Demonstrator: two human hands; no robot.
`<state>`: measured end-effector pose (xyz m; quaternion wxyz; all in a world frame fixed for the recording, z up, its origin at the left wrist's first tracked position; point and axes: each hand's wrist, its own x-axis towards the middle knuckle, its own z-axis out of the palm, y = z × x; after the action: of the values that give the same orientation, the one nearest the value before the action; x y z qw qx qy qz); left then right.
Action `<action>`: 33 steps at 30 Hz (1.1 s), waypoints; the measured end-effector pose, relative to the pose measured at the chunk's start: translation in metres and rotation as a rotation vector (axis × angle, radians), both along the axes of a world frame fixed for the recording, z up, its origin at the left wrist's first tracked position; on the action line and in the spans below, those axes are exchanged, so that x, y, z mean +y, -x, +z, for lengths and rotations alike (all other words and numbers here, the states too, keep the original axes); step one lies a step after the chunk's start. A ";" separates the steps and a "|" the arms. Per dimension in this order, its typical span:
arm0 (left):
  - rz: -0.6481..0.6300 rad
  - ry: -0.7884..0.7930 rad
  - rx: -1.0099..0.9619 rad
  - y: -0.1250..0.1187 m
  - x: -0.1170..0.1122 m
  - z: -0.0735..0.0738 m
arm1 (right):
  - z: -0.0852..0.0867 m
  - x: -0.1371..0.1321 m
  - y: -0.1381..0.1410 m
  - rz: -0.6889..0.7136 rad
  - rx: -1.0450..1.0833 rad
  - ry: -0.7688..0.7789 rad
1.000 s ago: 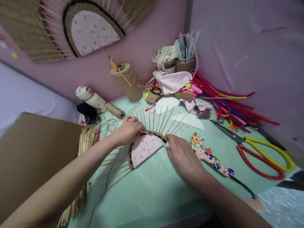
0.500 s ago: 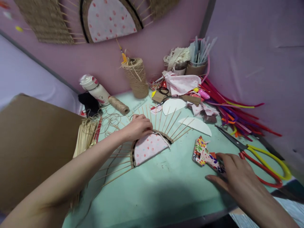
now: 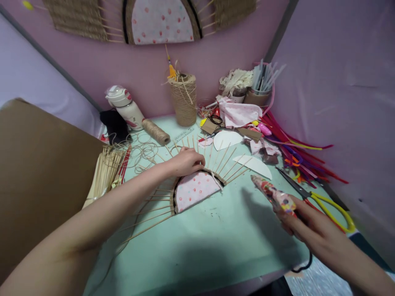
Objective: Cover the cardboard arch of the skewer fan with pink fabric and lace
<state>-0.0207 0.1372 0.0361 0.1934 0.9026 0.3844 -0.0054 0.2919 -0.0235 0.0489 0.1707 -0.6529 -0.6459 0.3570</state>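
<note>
We find the left hand (image 3: 187,161) palm down, wrist bent, fingers curled over the crown of a fabric half-disc (image 3: 197,190), white with pink dots, bordered in brown twine and black and fanned with thin wooden sticks. Its fingertips are hidden; whether they pinch or merely press, we cannot tell. The right hand (image 3: 304,218) is closed around a floral-patterned glue gun (image 3: 274,195), raised above the tabletop (image 3: 231,224) toward its right edge.

We note the gun's long axis slanting, front end toward the far left. The half-disc lies mid-tabletop, its straight side facing the near edge and slanting farther away at the right; its sticks spread toward the far and left edges.

Half a second ago, we record, the gun lay on the tabletop under the right fingers; the left hand remains on the border.
</note>
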 end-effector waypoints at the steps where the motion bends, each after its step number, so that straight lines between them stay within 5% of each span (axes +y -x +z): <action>1: 0.001 0.006 -0.004 0.000 0.000 0.000 | 0.007 0.005 0.006 0.007 0.066 0.087; 5: 0.010 0.018 -0.017 0.000 0.001 -0.005 | 0.018 0.032 0.035 0.070 0.315 0.334; 12: 0.019 0.010 -0.023 -0.004 0.001 -0.008 | 0.023 0.066 0.073 0.170 0.335 0.450; 33: 0.044 -0.004 -0.113 -0.007 0.002 -0.006 | 0.030 0.088 0.077 0.251 0.063 0.457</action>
<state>-0.0137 0.1388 0.0301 0.2129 0.8932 0.3928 0.0505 0.2150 0.0645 0.0794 -0.0065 -0.5779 -0.6188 0.5321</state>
